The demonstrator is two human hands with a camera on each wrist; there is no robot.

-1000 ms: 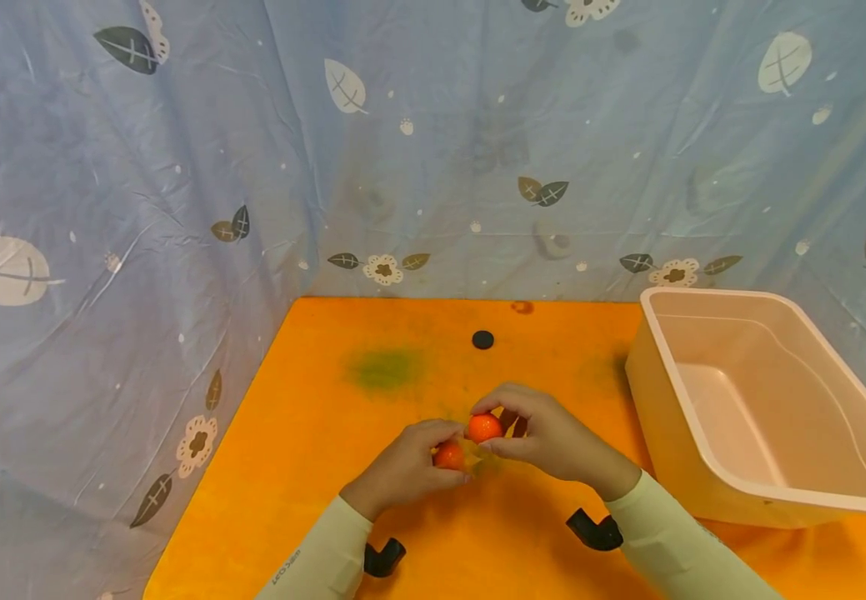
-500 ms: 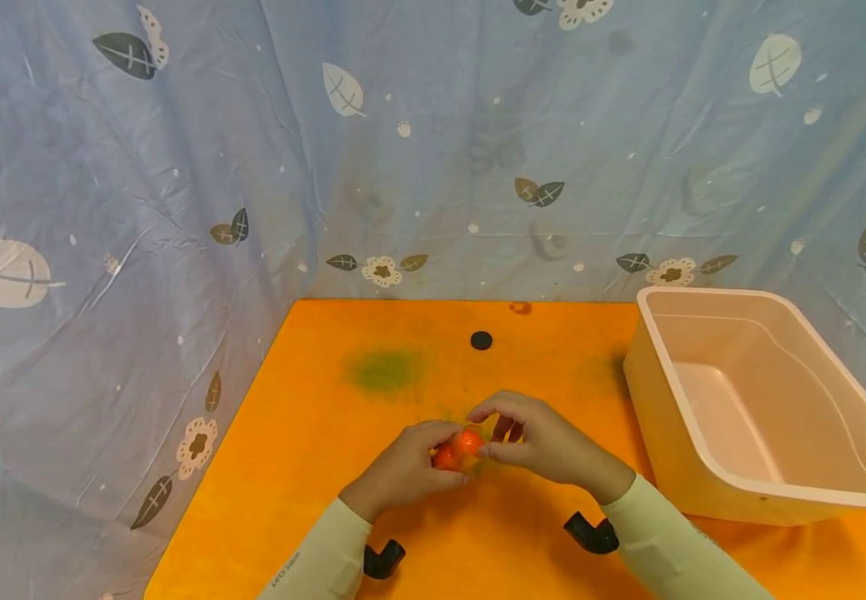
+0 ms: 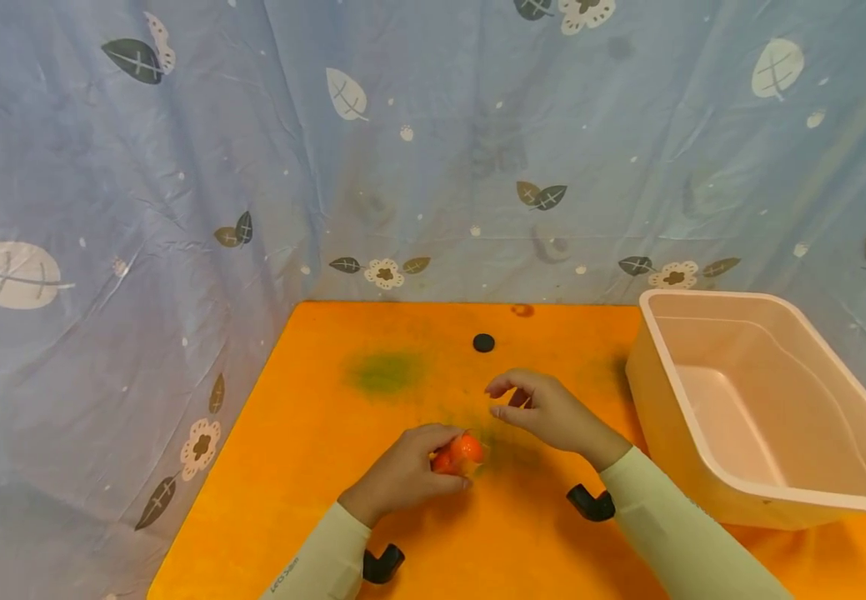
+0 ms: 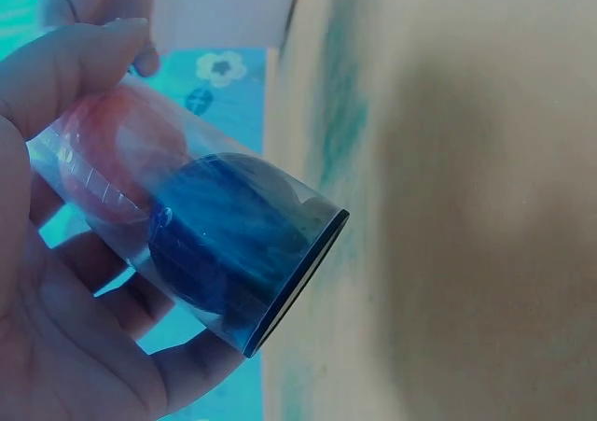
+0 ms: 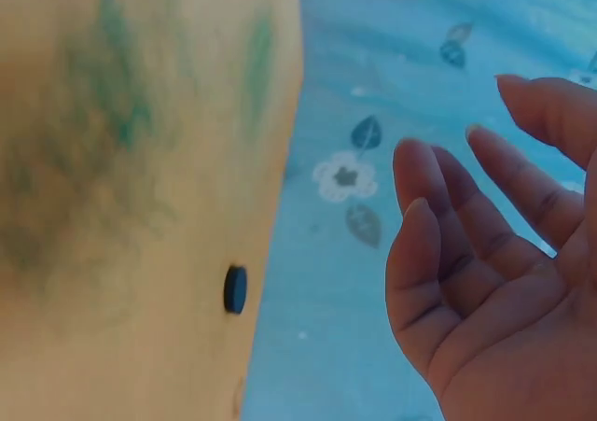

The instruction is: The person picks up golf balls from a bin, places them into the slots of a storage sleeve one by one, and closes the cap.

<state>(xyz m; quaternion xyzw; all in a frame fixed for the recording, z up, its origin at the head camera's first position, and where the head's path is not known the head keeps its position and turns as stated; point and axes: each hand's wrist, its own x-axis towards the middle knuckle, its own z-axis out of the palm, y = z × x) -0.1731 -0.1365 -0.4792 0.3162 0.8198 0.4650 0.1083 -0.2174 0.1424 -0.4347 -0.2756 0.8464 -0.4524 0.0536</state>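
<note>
My left hand (image 3: 402, 467) grips a clear plastic tube (image 4: 298, 192), fingers and thumb wrapped round its side. In the left wrist view the tube lies tilted, its dark-rimmed end pointing away from the palm. A dark blue ball (image 4: 224, 234) sits inside near that rim, with a reddish ball (image 4: 121, 150) behind it towards the thumb. Seen from the head, an orange-red ball (image 3: 468, 448) shows at the tube's right end, with more orange-red beside the fingers. My right hand (image 3: 553, 414) is apart to the upper right, fingers loosely bent and holding nothing.
A flat black disc (image 3: 483, 342) lies on the orange table (image 3: 327, 400) towards the back. On the right stands a large pale peach tub (image 3: 673, 400). Patterned blue sheeting (image 3: 433, 150) hangs behind and along the left. Black wrist mounts (image 3: 591, 503) stick out under the forearms.
The right hand has let go of an orange-red ball at the tube's end and drawn back up and to the right. My left hand keeps its hold, nearly still.
</note>
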